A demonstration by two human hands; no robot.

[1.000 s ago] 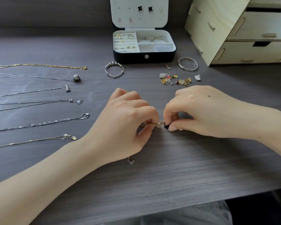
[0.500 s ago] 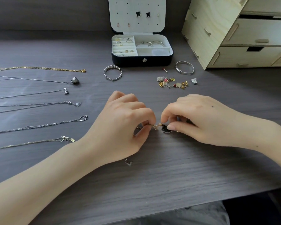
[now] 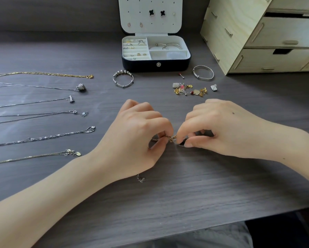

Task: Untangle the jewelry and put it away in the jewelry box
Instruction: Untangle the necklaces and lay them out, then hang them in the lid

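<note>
The left hand point(image 3: 137, 138) and right hand point(image 3: 221, 129) meet knuckle to knuckle at the middle of the desk point(image 3: 186, 203), each with thumb and forefinger pinched on the same knotted chain point(image 3: 172, 138) and the other fingers curled in. The chain is thin and gold-toned, bunched into a small knot in the narrow gap between the two pinches. A dark pendant point(image 3: 183, 141) on it sits under the right thumb, mostly covered. A short loose end with a clasp point(image 3: 141, 179) pokes out from under the heel of the left hand, towards the near edge. The hands hide the rest of the piece. Just beyond the right hand lies a small heap of gold, red and pale charms and studs point(image 3: 189, 89), with a silver tag point(image 3: 213, 87) and a red-headed pin point(image 3: 181, 75) near it. A plain silver bangle point(image 3: 203, 72) and a beaded silver bangle point(image 3: 123, 78) lie in front of the jewelry box point(image 3: 155, 64). The box stands open at the middle of the far edge, rings and bangles in its compartments and earrings on its raised lid point(image 3: 150, 4). Along the left edge six necklaces lie straight and apart, the farthest a gold necklace point(image 3: 43, 74), the others silver-toned. A pale wooden drawer unit point(image 3: 227, 29) fills the far right corner.
</note>
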